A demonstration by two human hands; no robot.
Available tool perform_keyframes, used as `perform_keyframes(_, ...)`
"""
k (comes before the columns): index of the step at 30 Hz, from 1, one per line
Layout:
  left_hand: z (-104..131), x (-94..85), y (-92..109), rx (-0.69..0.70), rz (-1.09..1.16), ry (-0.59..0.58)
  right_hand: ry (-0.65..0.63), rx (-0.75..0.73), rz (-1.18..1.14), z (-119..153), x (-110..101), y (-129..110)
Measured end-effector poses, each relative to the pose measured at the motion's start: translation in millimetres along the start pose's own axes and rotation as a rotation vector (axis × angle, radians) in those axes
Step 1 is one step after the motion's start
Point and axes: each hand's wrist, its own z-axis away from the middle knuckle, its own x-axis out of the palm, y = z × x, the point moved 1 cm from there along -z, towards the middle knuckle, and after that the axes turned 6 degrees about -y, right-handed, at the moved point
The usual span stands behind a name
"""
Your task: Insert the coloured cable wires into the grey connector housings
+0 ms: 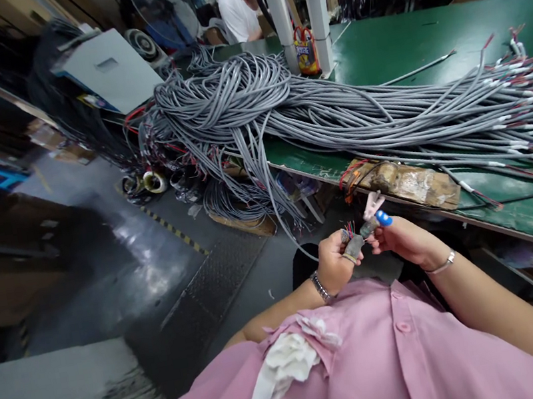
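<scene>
My left hand (335, 264) is closed around a grey cable (299, 245) near its stripped end, with grey tape wrapped on its fingertips. Thin coloured wires (351, 229) fan out above that thumb and fingers. Close beside it, my right hand (402, 240) is closed with its fingertips pinched together at the wires; the exact strand between them is too small to make out. Grey tape and a blue cover (383, 217) sit on its fingers. Just above those fingers, a pale pink clip (373, 205) shows at the table's edge.
A thick bundle of grey cables (333, 108) lies along the green table (387, 39), its stripped ends at the right. A tape-wrapped wooden block (403, 183) rests at the near edge. A grey box (109, 69) stands left. Across the table sits a person (237, 12).
</scene>
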Motion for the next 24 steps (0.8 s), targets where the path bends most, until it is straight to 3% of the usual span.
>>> perform_keyframes(4,1.8,0.2,-5.6,-0.042,-0.002,-0.074,0.061,-0.143,0.233,3.8,2.0,0.2)
perform_keyframes(10,-3.4,3.7,-5.7,-0.178,0.001,-0.395,0.035,-0.175,0.420,8.2,15.2,-1.9)
perform_keyframes(14,-5.5,0.1,-1.9,-0.199,0.051,-0.271,0.099,-0.187,0.342,10.4,8.0,0.0)
perform_keyframes(18,-6.0,-1.7,-0.2,-0.169,0.120,-0.092,0.043,-0.029,0.251,15.4,1.2,5.0)
perform_keyframes(20,-6.4,-0.9,-0.7,-0.158,0.132,-0.068,0.053,-0.014,0.247,16.8,2.7,8.5)
perform_keyframes(24,-6.9,1.2,-2.5,-0.156,0.135,-0.127,0.176,-0.161,0.245,13.3,8.9,13.6)
